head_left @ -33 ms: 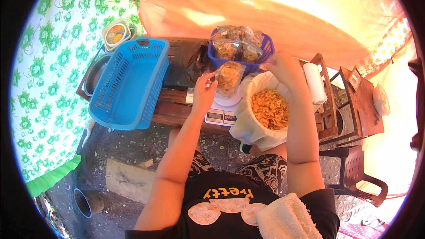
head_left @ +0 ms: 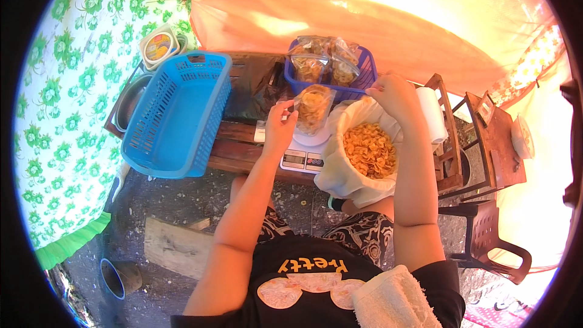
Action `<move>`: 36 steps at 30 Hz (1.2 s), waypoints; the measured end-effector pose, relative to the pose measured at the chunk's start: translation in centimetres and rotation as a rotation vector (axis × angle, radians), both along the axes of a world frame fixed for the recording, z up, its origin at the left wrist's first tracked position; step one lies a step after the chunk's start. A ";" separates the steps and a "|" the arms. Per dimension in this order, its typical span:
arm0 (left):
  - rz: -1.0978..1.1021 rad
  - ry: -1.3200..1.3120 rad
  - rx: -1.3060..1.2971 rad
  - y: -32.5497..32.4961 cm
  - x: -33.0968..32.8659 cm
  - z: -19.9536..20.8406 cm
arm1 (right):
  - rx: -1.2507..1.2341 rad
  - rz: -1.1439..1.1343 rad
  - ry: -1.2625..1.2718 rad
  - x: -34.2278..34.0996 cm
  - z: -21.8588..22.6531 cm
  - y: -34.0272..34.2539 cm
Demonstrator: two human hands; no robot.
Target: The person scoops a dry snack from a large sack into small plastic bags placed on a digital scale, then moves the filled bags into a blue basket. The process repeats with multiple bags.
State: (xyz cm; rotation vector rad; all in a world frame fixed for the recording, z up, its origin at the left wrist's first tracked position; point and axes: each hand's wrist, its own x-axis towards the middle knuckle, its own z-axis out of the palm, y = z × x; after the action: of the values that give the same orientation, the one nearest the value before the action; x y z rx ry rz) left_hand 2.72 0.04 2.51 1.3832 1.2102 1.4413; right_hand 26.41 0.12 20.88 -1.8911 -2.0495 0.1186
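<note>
A clear plastic bag of chips (head_left: 313, 109) stands on the white digital kitchen scale (head_left: 302, 157). My left hand (head_left: 282, 124) pinches the bag's left edge near its top. Over the far rim of a cloth-lined tub (head_left: 331, 176) is my right hand (head_left: 393, 97), its fingers drawn together close to the right end of a dark blue basket (head_left: 366, 76). Whatever is between those fingers, if anything, is too small to make out. Loose orange-yellow chips (head_left: 370, 150) fill the tub's bottom. Several filled bags (head_left: 310, 68) stand in the blue basket.
A light blue plastic basket (head_left: 173, 115) rests at the left of the wooden bench (head_left: 234, 157). To the right are a white paper roll (head_left: 430, 115), a wooden frame and a dark plastic chair (head_left: 489, 240). A board (head_left: 176, 246) and a bucket (head_left: 121, 278) lie on the ground.
My right hand has shifted slightly to the right, and its fingers have come closer together. My left hand stays on the bag.
</note>
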 end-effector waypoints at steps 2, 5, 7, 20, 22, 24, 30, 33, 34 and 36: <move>0.014 0.002 0.004 0.1 0.3 0.0 | 0.044 -0.042 -0.016 0.5 0.4 -0.5; 0.027 -0.008 -0.014 0.0 0.8 -0.3 | 0.057 0.101 0.161 -1.6 -1.3 0.8; 0.032 -0.017 -0.024 -0.1 0.8 -0.4 | -0.024 0.170 0.128 -3.8 -2.8 2.4; 0.035 0.034 -0.020 -0.1 0.8 -0.2 | -0.380 0.167 -0.341 -9.8 -3.4 7.1; 0.036 0.046 -0.019 0.1 0.7 -0.3 | -0.390 0.164 -0.319 -9.9 -3.6 7.4; 0.036 0.082 -0.004 0.1 0.5 -0.4 | -0.359 0.152 -0.292 -9.5 -3.9 7.5; 0.029 0.057 -0.013 0.1 0.7 0.0 | -0.302 0.169 -0.078 -7.0 -3.1 7.2; 0.040 0.076 -0.019 0.2 0.4 0.0 | -0.217 0.143 0.147 -3.4 -1.5 5.2; 0.042 0.101 -0.008 0.3 0.2 0.1 | -0.184 0.051 0.161 -2.1 -1.2 4.2; 0.026 0.102 -0.010 0.4 -0.3 0.1 | -0.102 -0.055 0.181 0.7 -1.0 1.8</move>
State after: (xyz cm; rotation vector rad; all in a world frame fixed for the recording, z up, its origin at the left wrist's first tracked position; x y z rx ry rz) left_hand 2.44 0.46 2.63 1.4537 1.3021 1.3951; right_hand 27.06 1.90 19.86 -1.9175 -1.9029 0.3731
